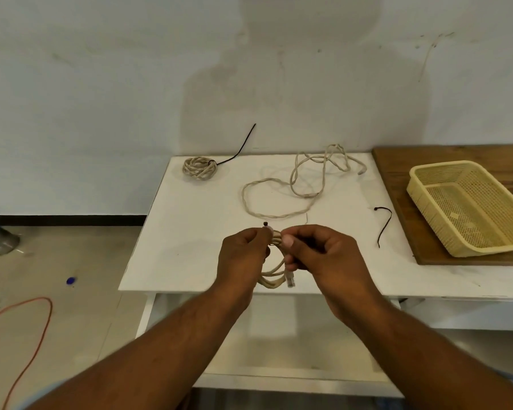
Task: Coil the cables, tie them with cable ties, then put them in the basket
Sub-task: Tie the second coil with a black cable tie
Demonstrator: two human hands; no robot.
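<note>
Two bare arms reach out over the near edge of the white table [190, 232]. The left hand [243, 253] and the right hand [323, 255] are close together. Each one pinches the top of a small coil [271, 276] of pale cable with curled fingers and thumb. The small coil hangs down between them, just above the table's near edge, with a clear plug [290, 281] at the bottom. The hands hide most of it. A tiny dark tip [265, 223] pokes up above the left fingers; I cannot tell what it joins to.

I count three pale cables. One is the small coil. The second is a loose cable [307, 195] lying in big wavy loops in the middle of the table. The third is a tied coil [199, 168] at the far left corner, with a black tie [245, 142] round it, its tail sticking up.

One spare tie [385, 229], also black, lies near the table's right side. One yellow basket [430, 217] with little holes sits on a brown board [397, 179] beside it.

On the floor to the left lie an orange cord [50, 309] and a small blue thing [70, 281].
</note>
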